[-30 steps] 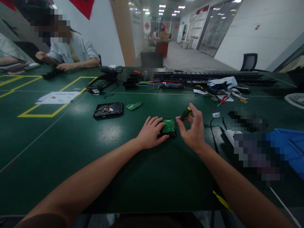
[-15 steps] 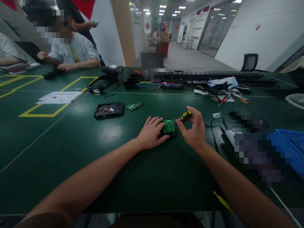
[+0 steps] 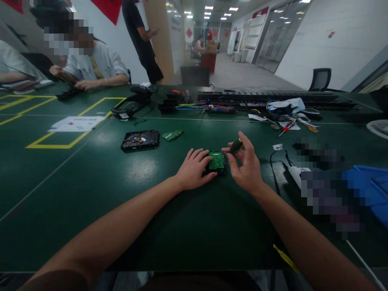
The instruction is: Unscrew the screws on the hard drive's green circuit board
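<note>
My left hand lies over the left part of a hard drive on the green table, its thumb along the near edge and its fingers across the far side, gripping it. The drive's green circuit board faces up. At the drive's right side, my right hand holds a screwdriver with a black and yellow handle between thumb and fingers. The screwdriver's tip cannot be made out. Farther left on the table lie another hard drive and a loose green circuit board.
Bundled coloured cables and long black racks run along the far edge. A red-handled screwdriver and a cloth lie far right, a blue bin nearer. Papers lie left. A co-worker sits across the table.
The screwdriver has turned in my right hand, and its fingers have shifted around the handle. My left hand stays on the hard drive. The standing person behind has moved right.
</note>
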`<state>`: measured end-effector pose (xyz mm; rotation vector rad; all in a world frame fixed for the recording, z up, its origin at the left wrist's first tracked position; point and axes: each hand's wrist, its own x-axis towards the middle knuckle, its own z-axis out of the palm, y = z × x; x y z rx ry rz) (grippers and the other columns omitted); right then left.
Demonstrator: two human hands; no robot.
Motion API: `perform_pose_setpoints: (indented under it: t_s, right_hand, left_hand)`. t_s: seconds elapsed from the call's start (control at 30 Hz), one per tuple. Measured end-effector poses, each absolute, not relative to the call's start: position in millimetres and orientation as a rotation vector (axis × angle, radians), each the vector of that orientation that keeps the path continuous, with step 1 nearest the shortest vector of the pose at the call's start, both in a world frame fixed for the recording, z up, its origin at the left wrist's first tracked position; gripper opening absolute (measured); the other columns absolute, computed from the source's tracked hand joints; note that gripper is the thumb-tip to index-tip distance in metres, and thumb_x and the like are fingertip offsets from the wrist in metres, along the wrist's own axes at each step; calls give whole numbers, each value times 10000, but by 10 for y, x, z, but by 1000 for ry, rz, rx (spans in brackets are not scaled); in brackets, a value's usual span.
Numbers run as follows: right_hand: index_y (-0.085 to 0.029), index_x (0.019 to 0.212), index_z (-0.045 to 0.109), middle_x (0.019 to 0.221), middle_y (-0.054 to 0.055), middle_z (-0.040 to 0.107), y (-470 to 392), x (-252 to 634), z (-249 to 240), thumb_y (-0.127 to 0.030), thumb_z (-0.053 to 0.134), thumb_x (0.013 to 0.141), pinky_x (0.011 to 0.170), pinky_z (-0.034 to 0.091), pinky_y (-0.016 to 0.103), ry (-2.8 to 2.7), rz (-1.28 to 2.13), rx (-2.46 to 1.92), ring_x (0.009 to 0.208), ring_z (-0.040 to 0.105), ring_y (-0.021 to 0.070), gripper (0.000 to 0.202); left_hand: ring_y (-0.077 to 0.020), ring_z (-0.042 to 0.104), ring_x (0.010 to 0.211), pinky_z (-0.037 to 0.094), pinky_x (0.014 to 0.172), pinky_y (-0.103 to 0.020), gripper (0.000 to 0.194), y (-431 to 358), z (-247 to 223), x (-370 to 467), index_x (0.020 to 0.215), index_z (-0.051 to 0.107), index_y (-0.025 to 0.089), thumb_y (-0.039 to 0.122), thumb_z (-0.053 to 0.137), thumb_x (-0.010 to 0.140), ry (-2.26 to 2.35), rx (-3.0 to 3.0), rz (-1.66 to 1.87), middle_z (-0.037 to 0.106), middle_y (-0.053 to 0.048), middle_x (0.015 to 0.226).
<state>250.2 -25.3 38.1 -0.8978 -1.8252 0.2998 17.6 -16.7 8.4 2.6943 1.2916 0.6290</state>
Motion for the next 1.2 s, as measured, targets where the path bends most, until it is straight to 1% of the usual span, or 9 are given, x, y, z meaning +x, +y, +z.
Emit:
perform_pose_setpoints:
  t_s: [0.1,0.2,0.4,0.47,0.63,0.8,0.93,1.1,1.2]
  right_hand:
    - [-365,1647,270,1405,114,636,-260,2499,393,-230,577,1039,978,672,528,-1834,300,-883,1065,765,248,694]
    - [-378,1589,341,1352,87,662,-258,2509,403,-254,645,1013,941,674,504,-1819,213,-892,1039,762,242,663]
    - [-382,1551,449,1275,92,626,-245,2528,449,-249,678,990,875,674,522,-1802,-6,-955,1039,708,270,620]
    - [-383,1587,418,1288,101,625,-251,2521,457,-240,644,1005,903,669,545,-1814,15,-960,1051,702,277,640]
    - [-394,1675,259,1379,106,640,-270,2504,458,-222,544,1043,1018,629,578,-1857,158,-942,1095,727,277,714]
    - [-388,1681,237,1424,110,629,-271,2505,453,-217,523,1050,1023,631,576,-1847,212,-941,1051,746,264,714]
    - [-381,1658,306,1374,109,637,-260,2515,445,-245,593,1030,970,646,563,-1836,97,-973,1042,719,274,704]
    - [-396,1578,426,1258,83,648,-246,2534,444,-285,713,977,816,665,511,-1797,-45,-979,926,686,255,675]
    - [-395,1534,464,1232,74,635,-240,2541,443,-291,762,950,768,656,481,-1793,-65,-946,923,673,251,663]
  left_hand:
    - [-381,405,1537,240,1305,-667,587,-170,87,175,1439,574,230,592,630,980,1293,2690,630,517,-138,1601]
    - [-383,403,1538,235,1305,-671,586,-172,89,170,1445,568,232,586,629,982,1292,2692,627,510,-138,1606]
    - [-390,402,1537,237,1302,-675,609,-167,77,163,1458,563,226,594,632,978,1290,2695,619,505,-140,1612]
    - [-388,403,1536,239,1299,-680,605,-166,76,165,1456,565,228,591,635,977,1291,2690,625,507,-141,1611]
    - [-381,408,1537,235,1306,-671,597,-168,81,174,1446,572,233,597,630,976,1292,2684,634,514,-134,1606]
    - [-382,407,1537,238,1308,-666,595,-178,94,176,1445,575,221,593,624,983,1302,2691,622,509,-141,1609]
    - [-378,401,1542,237,1310,-662,589,-171,89,167,1447,572,226,594,618,989,1299,2700,609,502,-136,1618]
    - [-386,394,1545,232,1309,-667,605,-164,75,156,1458,562,219,603,609,993,1294,2701,606,495,-140,1623]
    - [-387,393,1546,233,1307,-669,604,-173,85,157,1460,559,222,597,615,990,1293,2693,608,499,-142,1619]
